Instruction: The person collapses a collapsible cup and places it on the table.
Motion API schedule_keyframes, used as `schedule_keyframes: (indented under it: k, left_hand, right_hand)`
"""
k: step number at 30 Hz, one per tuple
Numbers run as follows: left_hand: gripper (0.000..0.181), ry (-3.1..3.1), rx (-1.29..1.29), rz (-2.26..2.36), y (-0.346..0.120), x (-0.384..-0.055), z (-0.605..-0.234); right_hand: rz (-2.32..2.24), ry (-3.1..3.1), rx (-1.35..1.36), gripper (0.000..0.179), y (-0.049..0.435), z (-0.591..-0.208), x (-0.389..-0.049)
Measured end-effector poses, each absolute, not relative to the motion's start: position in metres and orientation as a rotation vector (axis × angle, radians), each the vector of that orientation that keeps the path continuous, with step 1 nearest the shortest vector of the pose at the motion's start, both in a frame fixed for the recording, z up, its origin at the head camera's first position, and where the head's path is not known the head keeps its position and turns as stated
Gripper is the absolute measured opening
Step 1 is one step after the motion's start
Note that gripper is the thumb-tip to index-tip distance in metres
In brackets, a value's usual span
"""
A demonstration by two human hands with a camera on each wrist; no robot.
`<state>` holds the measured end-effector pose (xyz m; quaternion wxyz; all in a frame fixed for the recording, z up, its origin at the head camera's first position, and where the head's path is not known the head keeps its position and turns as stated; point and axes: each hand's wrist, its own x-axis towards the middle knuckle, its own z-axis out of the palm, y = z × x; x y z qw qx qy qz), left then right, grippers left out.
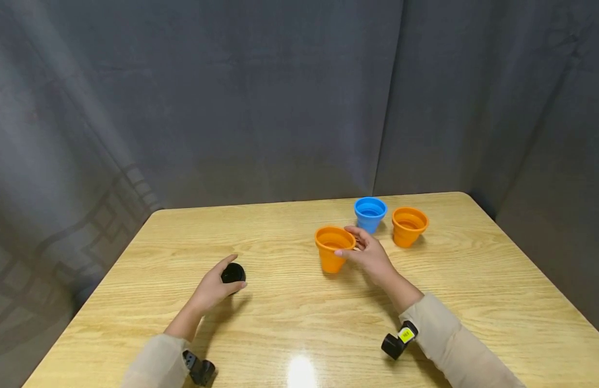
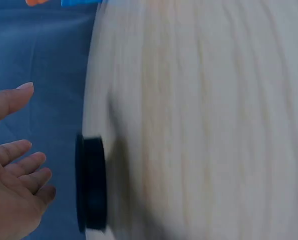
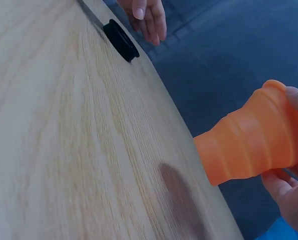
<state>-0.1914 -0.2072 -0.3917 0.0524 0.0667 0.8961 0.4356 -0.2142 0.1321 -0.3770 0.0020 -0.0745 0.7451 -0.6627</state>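
Note:
My right hand (image 1: 372,260) holds a stepped orange cup (image 1: 331,261) near its rim, thumb on the near side and fingers at the back. In the right wrist view the cup (image 3: 249,137) has ringed walls that narrow to its base; whether the base touches the table I cannot tell. On the left, a short black round piece with a wider rim (image 1: 233,273) sits on the wood. My left hand (image 1: 214,288) hovers around it, thumb and fingers spread. The left wrist view shows a gap between that hand and the black piece (image 2: 92,182).
Behind my right hand stand a blue cup (image 1: 370,214) and, to its right, a second orange cup (image 1: 409,229), both upright with their mouths up. The wooden table (image 1: 280,318) reaches back to a grey curtain (image 1: 260,108).

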Motion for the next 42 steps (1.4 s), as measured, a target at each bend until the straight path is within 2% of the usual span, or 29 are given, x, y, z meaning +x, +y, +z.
schedule_keyframes:
  k: [30,42]
  left_hand:
    - [0.060,2.701,0.649,1.534,-0.146,-0.172,-0.369]
    - [0.054,2.665,0.728,1.563,-0.133,-0.165,-0.362]
  right_hand:
    - [-2.059,2.217,-0.354,0.061,0.121,-0.365,-0.189]
    - [-2.091,2.105,-0.442,0.063,0.115,-0.361,-0.178]
